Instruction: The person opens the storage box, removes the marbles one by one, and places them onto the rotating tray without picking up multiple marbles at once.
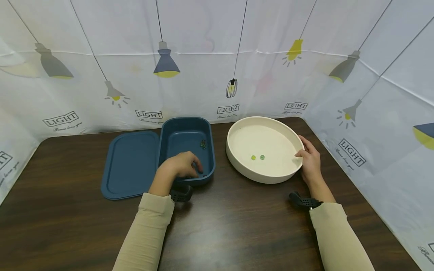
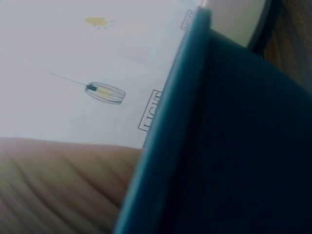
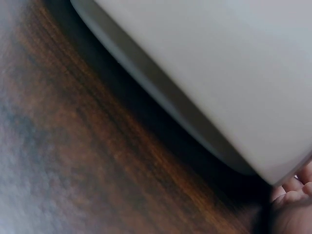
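Observation:
My left hand (image 1: pixel 183 165) reaches over the near wall of a blue rectangular box (image 1: pixel 183 121), fingers bent loosely down inside it. Small glass marbles (image 1: pixel 203 143) lie in a cluster toward the box's right side, beyond the fingers. Another bit of glass shows close to the fingertips. In the left wrist view the box wall (image 2: pixel 170 122) hides the fingers. My right hand (image 1: pixel 310 158) grips the right rim of a round cream tray (image 1: pixel 261 128), thumb over the edge and fingers outside. A yellow-green marble (image 1: pixel 253 157) and a pale green marble (image 1: pixel 262 157) sit in the tray.
A flat blue lid (image 1: pixel 132 162) lies on the dark wooden table (image 1: pixel 237 222), directly left of the box. Behind and to the right hangs a white cloth (image 1: pixel 200 34) printed with lamps. Black cameras are strapped at both wrists.

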A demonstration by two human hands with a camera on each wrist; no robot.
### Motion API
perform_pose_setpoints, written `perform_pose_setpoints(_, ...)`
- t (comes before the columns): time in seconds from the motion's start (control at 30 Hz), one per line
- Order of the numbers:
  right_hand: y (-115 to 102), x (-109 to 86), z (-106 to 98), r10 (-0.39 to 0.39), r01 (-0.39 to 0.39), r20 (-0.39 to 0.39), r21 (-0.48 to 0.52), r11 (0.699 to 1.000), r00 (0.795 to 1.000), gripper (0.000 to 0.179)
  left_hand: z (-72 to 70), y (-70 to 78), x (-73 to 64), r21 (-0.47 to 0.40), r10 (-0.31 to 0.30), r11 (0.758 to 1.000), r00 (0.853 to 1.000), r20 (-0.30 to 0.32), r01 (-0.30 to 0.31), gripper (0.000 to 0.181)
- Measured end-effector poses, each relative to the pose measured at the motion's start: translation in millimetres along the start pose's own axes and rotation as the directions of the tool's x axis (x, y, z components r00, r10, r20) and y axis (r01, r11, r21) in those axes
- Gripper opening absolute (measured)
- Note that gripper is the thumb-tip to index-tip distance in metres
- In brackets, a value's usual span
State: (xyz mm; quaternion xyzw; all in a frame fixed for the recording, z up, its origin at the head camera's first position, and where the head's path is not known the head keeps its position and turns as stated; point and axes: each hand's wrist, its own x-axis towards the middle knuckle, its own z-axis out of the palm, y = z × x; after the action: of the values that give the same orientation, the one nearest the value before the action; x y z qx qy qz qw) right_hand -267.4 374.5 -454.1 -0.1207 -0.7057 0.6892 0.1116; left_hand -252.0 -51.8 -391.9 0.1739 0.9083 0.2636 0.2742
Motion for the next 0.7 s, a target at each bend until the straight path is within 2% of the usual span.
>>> perform_pose_setpoints(0.3,1,1.6,-1,0.006,-0.006,0.004,-0.012,1.0,1.0,0.077,2.3,3.0,0.4,0.017,0.043,0.999,0.999,0.003,-0.043,0.013)
perform_pose_setpoints(0.53,2,1.3,-2,0.008,-0.008,-0.002,-0.008,1.0,1.0,0.077,9.4,5.3,7.9,0.021,0.128,0.992,0.99,-0.056,-0.127,0.008)
perform_pose_setpoints(0.7,2,1.9,-2,0.002,-0.002,0.007,-0.019,1.0,1.0,0.077,13.6,9.7,10.1,0.027,0.128,0.992,0.989,-0.074,-0.126,0.012)
